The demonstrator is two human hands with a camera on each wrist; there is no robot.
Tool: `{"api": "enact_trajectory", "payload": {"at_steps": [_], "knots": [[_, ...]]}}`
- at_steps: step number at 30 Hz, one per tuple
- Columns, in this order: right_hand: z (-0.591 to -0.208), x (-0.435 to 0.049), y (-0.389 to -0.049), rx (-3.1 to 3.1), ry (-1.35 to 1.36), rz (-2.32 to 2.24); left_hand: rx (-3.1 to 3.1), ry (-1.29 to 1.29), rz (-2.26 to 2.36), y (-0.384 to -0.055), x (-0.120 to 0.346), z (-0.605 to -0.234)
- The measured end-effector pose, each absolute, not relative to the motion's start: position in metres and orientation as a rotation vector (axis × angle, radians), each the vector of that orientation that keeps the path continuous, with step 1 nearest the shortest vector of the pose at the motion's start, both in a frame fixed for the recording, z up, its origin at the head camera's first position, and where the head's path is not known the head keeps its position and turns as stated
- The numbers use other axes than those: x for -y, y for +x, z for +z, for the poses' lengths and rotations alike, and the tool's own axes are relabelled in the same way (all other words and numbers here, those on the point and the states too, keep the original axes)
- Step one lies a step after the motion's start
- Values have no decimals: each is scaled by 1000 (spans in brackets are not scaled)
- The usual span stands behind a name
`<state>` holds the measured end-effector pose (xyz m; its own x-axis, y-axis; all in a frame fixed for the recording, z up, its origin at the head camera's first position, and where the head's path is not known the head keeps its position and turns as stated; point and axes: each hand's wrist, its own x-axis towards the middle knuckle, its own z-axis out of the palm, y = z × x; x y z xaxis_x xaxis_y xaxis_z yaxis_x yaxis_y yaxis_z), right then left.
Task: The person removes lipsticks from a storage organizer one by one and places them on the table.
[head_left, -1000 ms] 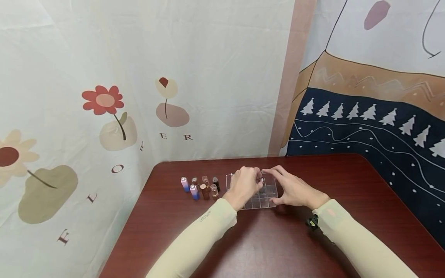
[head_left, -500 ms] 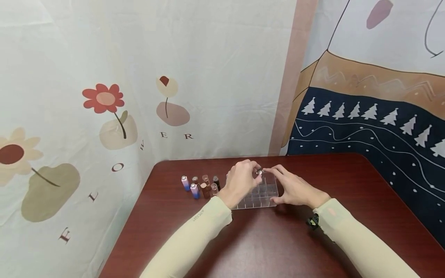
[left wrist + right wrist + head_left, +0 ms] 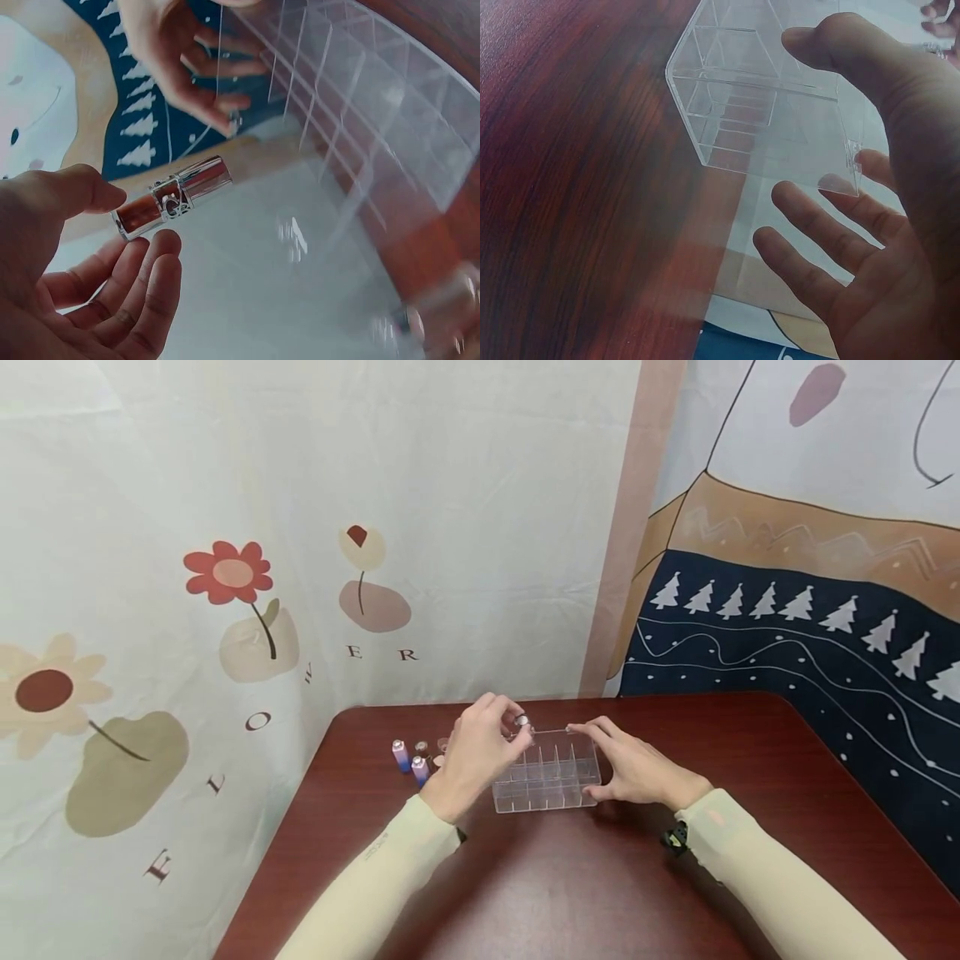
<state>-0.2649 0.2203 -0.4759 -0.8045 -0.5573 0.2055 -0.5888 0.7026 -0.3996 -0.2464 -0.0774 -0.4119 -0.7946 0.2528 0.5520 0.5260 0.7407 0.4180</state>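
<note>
My left hand [image 3: 480,747] is raised at the left end of a clear divided organizer [image 3: 546,781]. Between thumb and fingertips it pinches a lipstick [image 3: 172,196], a silver tube with a red-brown section and a metal emblem, held apart from the organizer. At the organizer's right end, my right hand [image 3: 641,764] grips it, thumb on the near side and forefinger at the far corner. Its other fingers [image 3: 802,217] extend along the clear end wall. Two pink-and-blue lipsticks [image 3: 401,755] stand left of my left hand, which partly hides several more tubes.
A dark red wooden table [image 3: 585,885] carries everything. Behind it hangs a pale cloth [image 3: 465,527] with printed flowers, and a navy cloth [image 3: 780,668] with printed trees stands to the right.
My left hand has moved left and up from over the organizer with the lipstick, uncovering its compartments and covering more of the standing tubes. The right hand stays in place.
</note>
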Motion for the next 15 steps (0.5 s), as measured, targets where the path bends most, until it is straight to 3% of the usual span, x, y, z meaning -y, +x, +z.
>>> {"api": "enact_trajectory", "payload": {"at_steps": [15], "knots": [[-479, -221, -266, 2863, 942, 703, 2460, -278, -744, -219, 191, -403]]}}
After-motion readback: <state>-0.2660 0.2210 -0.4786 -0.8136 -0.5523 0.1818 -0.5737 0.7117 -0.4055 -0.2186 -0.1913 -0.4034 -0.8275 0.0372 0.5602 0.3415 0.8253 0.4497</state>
